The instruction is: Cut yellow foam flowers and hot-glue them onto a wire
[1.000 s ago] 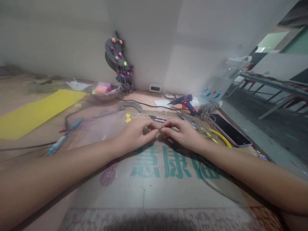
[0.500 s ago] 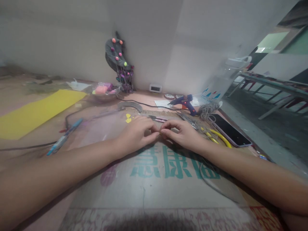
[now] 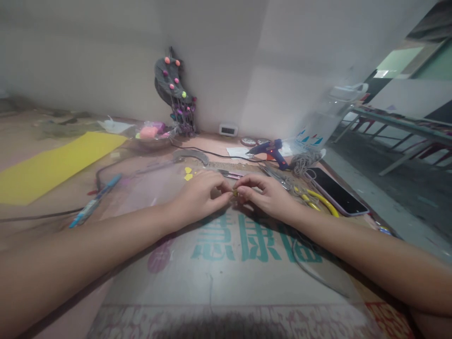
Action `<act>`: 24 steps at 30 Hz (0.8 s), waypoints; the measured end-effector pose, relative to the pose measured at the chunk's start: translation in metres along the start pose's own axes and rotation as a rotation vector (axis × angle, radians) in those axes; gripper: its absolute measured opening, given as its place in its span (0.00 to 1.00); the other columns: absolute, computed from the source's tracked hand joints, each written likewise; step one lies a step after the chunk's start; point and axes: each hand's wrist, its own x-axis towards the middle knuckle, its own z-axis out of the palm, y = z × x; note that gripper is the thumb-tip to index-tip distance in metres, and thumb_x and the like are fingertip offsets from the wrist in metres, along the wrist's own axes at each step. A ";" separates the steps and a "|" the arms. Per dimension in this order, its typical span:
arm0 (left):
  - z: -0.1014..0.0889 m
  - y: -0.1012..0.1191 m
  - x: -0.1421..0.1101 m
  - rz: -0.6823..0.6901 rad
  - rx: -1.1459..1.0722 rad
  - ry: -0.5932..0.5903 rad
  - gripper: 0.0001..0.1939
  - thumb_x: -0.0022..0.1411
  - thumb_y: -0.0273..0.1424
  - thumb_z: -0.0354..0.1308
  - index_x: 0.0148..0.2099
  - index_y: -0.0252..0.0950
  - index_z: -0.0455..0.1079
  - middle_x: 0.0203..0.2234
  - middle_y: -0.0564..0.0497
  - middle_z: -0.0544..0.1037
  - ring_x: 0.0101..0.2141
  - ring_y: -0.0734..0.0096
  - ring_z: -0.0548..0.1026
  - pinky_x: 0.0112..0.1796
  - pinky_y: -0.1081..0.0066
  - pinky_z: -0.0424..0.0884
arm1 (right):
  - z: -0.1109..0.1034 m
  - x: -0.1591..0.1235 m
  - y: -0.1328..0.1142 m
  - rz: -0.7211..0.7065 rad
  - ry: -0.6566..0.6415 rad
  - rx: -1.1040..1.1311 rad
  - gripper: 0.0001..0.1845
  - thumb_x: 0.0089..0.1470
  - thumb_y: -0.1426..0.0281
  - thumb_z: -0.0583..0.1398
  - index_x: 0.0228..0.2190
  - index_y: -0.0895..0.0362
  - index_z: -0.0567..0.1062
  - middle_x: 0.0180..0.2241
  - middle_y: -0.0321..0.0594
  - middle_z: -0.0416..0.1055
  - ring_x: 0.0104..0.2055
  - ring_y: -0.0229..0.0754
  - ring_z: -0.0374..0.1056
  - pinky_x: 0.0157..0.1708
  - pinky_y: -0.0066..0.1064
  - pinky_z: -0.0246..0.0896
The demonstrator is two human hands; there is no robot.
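Observation:
My left hand [image 3: 208, 194] and my right hand [image 3: 263, 194] meet over the printed board, fingertips pinched together around a tiny yellow piece [image 3: 235, 192]. Fingers cover most of this piece, so its shape cannot be made out. Small yellow cut-outs [image 3: 188, 174] lie just beyond my left hand. A craft knife [image 3: 231, 174] rests behind the gap between both hands. Scissors [image 3: 278, 179] with yellow handles [image 3: 323, 202] lie beside my right hand and partly under grey yarn.
A blue glue gun [image 3: 268, 149], a ball of grey yarn [image 3: 305, 162] and a phone [image 3: 335, 190] lie at the right. Yellow sheet [image 3: 60, 165] and blue pen [image 3: 95, 201] are left. At the wall stand a decorated grey crescent [image 3: 169, 80], a bowl [image 3: 153, 136] and a bottle [image 3: 318, 117].
The fingertips have shifted slightly, and more of the tiny yellow piece shows between them. My right thumb has moved a little. The things on the table stay put.

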 end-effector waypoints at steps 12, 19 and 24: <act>0.001 -0.002 -0.001 0.010 0.008 -0.002 0.07 0.63 0.32 0.56 0.33 0.36 0.70 0.29 0.52 0.75 0.34 0.68 0.71 0.40 0.67 0.64 | 0.001 0.000 0.000 0.023 0.000 -0.025 0.10 0.57 0.64 0.58 0.31 0.57 0.74 0.25 0.35 0.74 0.27 0.37 0.68 0.30 0.28 0.62; 0.001 -0.001 0.000 -0.004 -0.001 -0.007 0.05 0.62 0.30 0.57 0.33 0.36 0.70 0.29 0.53 0.75 0.34 0.69 0.71 0.39 0.68 0.64 | 0.000 0.000 0.001 0.014 0.011 -0.057 0.09 0.57 0.65 0.58 0.31 0.57 0.75 0.26 0.36 0.74 0.28 0.37 0.68 0.31 0.28 0.62; 0.001 -0.001 0.000 0.002 0.001 -0.005 0.06 0.62 0.32 0.57 0.33 0.36 0.70 0.29 0.53 0.75 0.34 0.69 0.71 0.38 0.68 0.63 | 0.000 0.001 -0.002 -0.001 0.016 -0.069 0.08 0.56 0.66 0.60 0.32 0.57 0.76 0.27 0.36 0.74 0.30 0.38 0.69 0.32 0.27 0.62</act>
